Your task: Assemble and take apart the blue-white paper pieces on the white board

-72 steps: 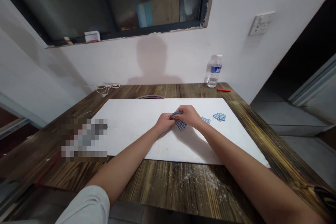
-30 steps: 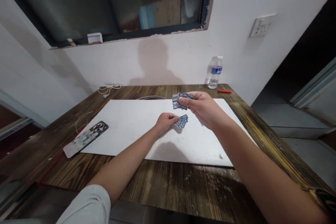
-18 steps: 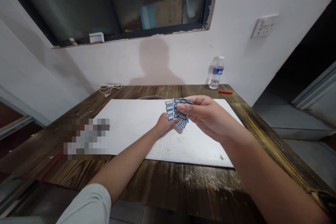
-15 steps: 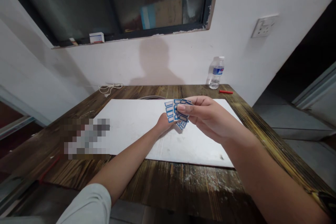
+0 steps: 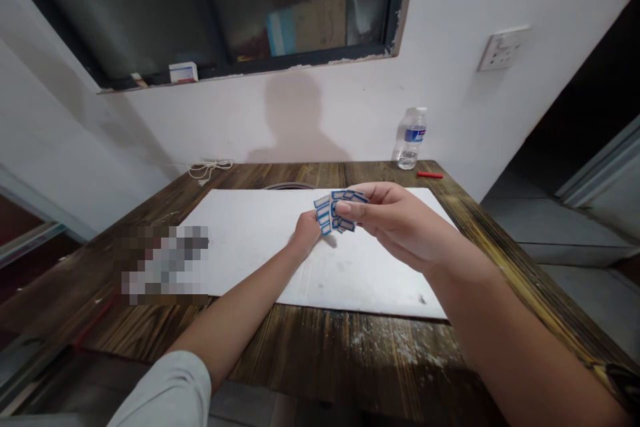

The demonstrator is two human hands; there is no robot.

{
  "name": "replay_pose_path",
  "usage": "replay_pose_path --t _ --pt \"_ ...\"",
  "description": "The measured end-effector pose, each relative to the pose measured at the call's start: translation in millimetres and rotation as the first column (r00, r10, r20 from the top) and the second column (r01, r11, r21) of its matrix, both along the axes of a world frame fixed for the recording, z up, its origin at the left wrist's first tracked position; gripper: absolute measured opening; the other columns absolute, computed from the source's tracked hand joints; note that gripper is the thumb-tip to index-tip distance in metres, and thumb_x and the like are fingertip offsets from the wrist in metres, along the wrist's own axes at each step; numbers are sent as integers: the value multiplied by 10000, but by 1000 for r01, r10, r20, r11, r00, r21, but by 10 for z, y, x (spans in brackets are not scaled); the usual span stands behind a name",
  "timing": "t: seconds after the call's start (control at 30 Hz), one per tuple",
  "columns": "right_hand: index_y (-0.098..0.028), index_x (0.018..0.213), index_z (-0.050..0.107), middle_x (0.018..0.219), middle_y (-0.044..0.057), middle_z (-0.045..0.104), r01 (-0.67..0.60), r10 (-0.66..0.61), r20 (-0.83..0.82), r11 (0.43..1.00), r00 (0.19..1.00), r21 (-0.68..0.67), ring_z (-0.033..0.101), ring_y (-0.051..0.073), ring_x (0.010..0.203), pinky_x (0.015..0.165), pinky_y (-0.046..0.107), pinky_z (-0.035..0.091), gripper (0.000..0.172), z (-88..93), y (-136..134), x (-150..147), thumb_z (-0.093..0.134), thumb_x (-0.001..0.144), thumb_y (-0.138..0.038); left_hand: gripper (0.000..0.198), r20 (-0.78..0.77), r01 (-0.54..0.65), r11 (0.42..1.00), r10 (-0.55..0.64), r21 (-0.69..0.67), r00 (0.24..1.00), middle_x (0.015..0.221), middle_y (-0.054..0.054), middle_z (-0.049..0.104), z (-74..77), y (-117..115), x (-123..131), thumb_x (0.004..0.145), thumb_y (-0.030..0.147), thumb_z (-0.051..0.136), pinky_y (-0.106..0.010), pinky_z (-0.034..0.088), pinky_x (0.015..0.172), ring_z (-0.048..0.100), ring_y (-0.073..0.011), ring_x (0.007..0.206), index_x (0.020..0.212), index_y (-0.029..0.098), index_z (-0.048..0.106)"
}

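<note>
My right hand [image 5: 395, 220] pinches several small sheets of blue-bordered white labels [image 5: 331, 212] between thumb and fingers, above the white board [image 5: 250, 243]. My left hand [image 5: 306, 232] is raised against the left edge of the sheets, with its fingers hidden behind them. I cannot tell whether it grips them. No label sheet shows on the board below my hands. A pale sleeve [image 5: 165, 393] covers my upper left arm at the bottom of the view.
The board lies on a dark wooden table [image 5: 320, 353]. A pixelated object [image 5: 163, 265] lies at the board's left end. Along the back stand a water bottle [image 5: 412, 140], a red stick [image 5: 430, 175] and a white cord [image 5: 210, 169]. A wall is behind them.
The label sheet under my hands is no longer visible on the board. My left hand has risen against the held sheets, which have tilted and drawn closer to it.
</note>
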State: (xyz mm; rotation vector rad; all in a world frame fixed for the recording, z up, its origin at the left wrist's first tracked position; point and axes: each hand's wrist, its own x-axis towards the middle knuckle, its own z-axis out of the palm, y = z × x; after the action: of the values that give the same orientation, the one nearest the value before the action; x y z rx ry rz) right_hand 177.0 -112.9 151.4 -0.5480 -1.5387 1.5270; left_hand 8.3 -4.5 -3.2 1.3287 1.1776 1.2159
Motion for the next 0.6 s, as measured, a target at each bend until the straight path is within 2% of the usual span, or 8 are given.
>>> replay_pose_path --t 0.2,0.3,0.4,0.5,0.6 --pt "-201 775 723 785 30 704 147 -149 87 989 985 27 602 155 735 681 302 479 221 -188 283 2 790 698 -396 474 59 -270 960 266 80 962 732 -49 689 -81 148 -128 683 538 695 -212 453 469 618 -160 646 904 120 720" --pt "-207 745 715 762 34 711 209 -206 185 978 961 8 608 159 726 670 299 477 212 -315 441 6 806 660 -378 504 85 -335 939 329 73 940 724 -44 683 -113 199 -156 694 564 668 -194 417 455 589 -127 595 918 116 722" --pt "-192 722 711 727 34 712 235 -227 352 972 908 20 604 157 680 626 287 458 190 -467 580 14 796 656 -350 506 115 -363 929 353 76 928 727 -43 681 -103 196 -153 689 562 676 -191 399 450 574 -115 578 918 115 727" --pt "-178 705 718 684 28 708 215 -246 590 969 769 124 603 158 633 586 272 426 104 -669 714 4 763 677 -268 490 127 -383 920 372 83 920 732 -49 677 -63 164 -142 682 545 690 -188 369 417 559 -116 577 900 109 734" --pt "-183 718 733 704 33 717 122 -330 778 941 534 316 629 182 677 591 262 402 68 -887 825 -39 766 663 -205 496 125 -384 920 374 74 919 718 -46 663 -34 139 -135 680 543 693 -179 349 390 546 -117 582 916 109 736"
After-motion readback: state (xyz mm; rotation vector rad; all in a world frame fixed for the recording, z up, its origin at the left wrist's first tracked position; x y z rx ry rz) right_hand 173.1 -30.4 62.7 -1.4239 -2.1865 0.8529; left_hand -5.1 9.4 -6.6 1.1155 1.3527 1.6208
